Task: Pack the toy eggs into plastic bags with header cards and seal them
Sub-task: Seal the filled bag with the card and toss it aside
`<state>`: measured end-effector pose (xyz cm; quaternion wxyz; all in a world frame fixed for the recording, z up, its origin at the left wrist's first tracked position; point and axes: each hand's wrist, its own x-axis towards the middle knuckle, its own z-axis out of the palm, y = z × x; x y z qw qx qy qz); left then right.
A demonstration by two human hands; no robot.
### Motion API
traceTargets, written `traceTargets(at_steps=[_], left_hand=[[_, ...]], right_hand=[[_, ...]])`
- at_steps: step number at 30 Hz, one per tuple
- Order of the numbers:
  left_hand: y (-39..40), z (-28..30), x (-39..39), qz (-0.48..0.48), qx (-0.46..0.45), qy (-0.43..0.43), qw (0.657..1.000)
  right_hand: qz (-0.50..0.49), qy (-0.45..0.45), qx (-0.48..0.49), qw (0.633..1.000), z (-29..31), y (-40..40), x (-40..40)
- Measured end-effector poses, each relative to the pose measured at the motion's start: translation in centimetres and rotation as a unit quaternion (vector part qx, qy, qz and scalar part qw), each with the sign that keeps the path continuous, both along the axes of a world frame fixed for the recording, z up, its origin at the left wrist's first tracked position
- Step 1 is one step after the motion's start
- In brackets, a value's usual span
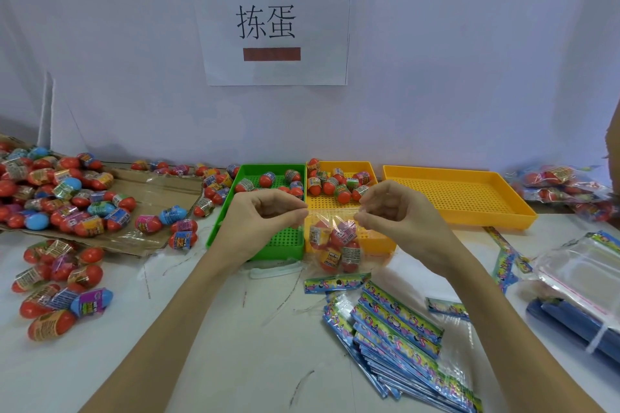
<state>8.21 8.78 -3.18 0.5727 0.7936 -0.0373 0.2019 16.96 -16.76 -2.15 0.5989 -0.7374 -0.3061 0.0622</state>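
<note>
A clear plastic bag [335, 245] with several red toy eggs inside hangs above the table in front of the trays. Its header card [335, 282] is at the bottom end. My left hand [265, 218] pinches the bag's upper left corner. My right hand [399, 211] pinches the upper right corner, so the open edge is stretched between them. A stack of empty bags with header cards [402, 339] lies on the table at the lower right. Loose toy eggs [67, 198] are heaped on cardboard at the left.
A green tray [268, 174] and a small yellow tray [339, 203] hold more eggs behind my hands. A larger empty yellow tray [459, 194] sits to the right. Packed bags [567, 191] lie at the far right. Clear bags [583, 271] rest on a blue bundle [570, 325].
</note>
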Motion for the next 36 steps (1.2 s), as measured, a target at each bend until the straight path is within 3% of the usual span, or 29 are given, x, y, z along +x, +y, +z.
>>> traceTargets(at_steps=[10,18,30,36], left_hand=[[-0.5,0.1,0.0,0.005,0.032,0.0,0.999],[-0.5,0.3,-0.2,-0.028,0.022,0.052,0.998],[-1.9,1.1,-0.6,-0.044,0.101,0.06,0.992],[-3.6,0.5,-0.2,0.015,0.069,0.045,0.996]], right_hand=[[-0.007,-0.009,-0.006,1.0,-0.1,0.1,0.0],[0.004,-0.006,0.0,1.0,0.2,0.1,-0.2],[0.041,0.003,-0.004,0.999,0.3,1.1,-1.1],[0.039,0.017,-0.003,0.999,0.0,2.5,-1.9]])
